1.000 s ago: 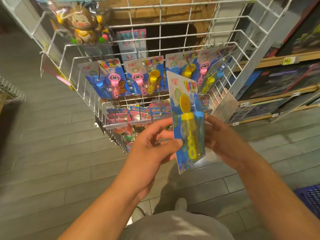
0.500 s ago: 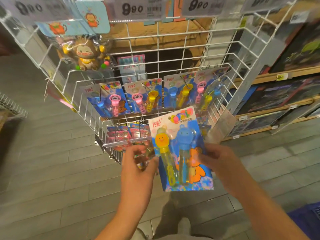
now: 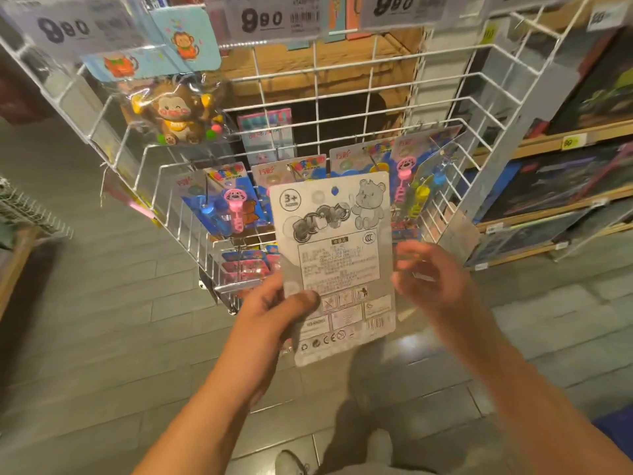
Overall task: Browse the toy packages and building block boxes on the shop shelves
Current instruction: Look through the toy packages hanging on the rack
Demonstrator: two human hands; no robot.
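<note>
the toy package is held upright just in front of the wire rack, its grey printed back turned to the camera. it is pinched at the lower left edge by the left hand, thumb laid across the card. the right hand is blurred, held just beside the package's right edge, fingers loosely spread and grasping nothing.

Toy card held before a wire rack
Left hand pinches it at 7 o'clock; right hand loose at 3 o'clock
</note>
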